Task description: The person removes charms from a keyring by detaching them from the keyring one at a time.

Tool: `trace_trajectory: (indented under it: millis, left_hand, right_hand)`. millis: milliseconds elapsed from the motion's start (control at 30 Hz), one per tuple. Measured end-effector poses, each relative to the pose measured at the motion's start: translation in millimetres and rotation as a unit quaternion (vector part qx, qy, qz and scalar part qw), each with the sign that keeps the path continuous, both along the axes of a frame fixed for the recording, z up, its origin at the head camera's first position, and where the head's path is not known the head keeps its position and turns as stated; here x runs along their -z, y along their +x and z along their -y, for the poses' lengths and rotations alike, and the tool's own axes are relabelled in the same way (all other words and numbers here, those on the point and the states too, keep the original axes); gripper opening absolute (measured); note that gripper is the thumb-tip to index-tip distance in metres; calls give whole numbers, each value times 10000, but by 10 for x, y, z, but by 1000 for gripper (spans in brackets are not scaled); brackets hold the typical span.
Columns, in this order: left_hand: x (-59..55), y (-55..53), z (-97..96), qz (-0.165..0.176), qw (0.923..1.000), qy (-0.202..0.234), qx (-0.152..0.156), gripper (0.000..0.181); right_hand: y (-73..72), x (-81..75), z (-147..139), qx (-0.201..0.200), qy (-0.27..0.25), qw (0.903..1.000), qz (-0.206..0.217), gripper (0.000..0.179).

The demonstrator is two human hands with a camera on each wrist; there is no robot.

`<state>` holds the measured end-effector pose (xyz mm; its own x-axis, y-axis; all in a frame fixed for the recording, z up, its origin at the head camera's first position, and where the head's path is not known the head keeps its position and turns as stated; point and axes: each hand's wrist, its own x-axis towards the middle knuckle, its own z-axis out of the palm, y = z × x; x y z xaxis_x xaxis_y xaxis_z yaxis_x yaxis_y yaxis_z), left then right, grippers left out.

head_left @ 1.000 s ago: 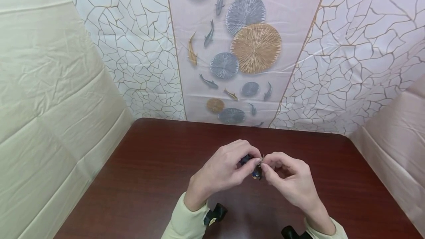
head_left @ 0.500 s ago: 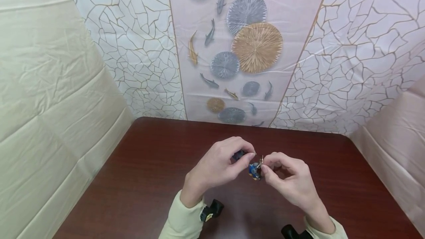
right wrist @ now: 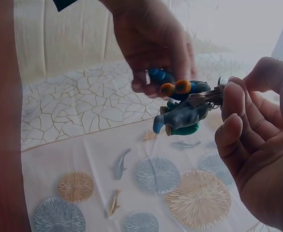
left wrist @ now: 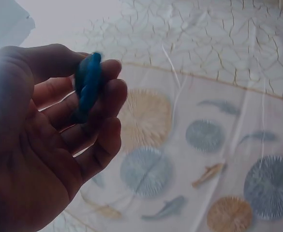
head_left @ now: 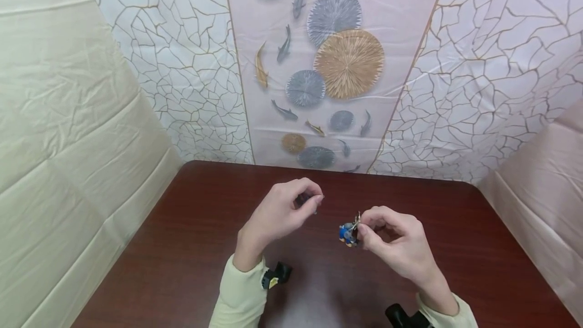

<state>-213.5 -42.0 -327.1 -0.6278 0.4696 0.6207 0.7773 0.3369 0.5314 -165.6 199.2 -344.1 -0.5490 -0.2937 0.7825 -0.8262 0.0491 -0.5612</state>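
My left hand (head_left: 280, 214) pinches a small blue moulded piece (left wrist: 89, 87) between thumb and fingers; its full shape is hidden by the fingers. In the right wrist view this blue piece (right wrist: 160, 75) shows behind the hanging figures. With thumb and fingertips, my right hand (head_left: 401, 239) grips the metal end of a bunch of small figure keychains (head_left: 348, 234). Grey, blue and green figures (right wrist: 185, 116) with orange rounded parts dangle from its metal chains (right wrist: 206, 98). Both hands are above the table, a gap between them.
A dark red-brown table (head_left: 182, 267) lies under the hands. Behind it hangs a patterned cloth (head_left: 314, 130) with fish and round motifs; plain pale cloth (head_left: 82, 166) covers the sides. Black wrist devices (head_left: 277, 275) sit at both cuffs.
My left hand has drawn away to the left from the right hand, taking the blue piece with it. The right hand has barely moved, and its keychain figures now show more fully.
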Motion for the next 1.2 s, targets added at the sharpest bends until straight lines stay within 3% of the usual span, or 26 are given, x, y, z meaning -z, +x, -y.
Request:
trace_trajectory:
  millis: [333,500,633,767,1000,1200]
  left_hand:
    - [130,-201,233,692,9958,203,-570,3]
    - [212,-309,409,986,9891,196,-1077,3]
    - [289,-384,536,1281,9797,-52,-1544,3]
    - [380,-462,617,1694,9693,-355,-1745,5]
    - [544,-592,702,2205,9538,-825,-1868,10]
    - [708,-684,767,2727,9357,-1191,-1893,5]
  right_hand:
    - [10,-24,-36,285,66,9995,124,34]
    - [17,-44,-43,547,265,9981,129,34]
    - [10,-38,-57,656,363,9971,151,34]
    - [5,-27,-78,826,477,9951,265,35]
    - [-2,-31,-94,955,628,9926,409,34]
    - [-2,-30,-102,1000,680,9915,480,33]
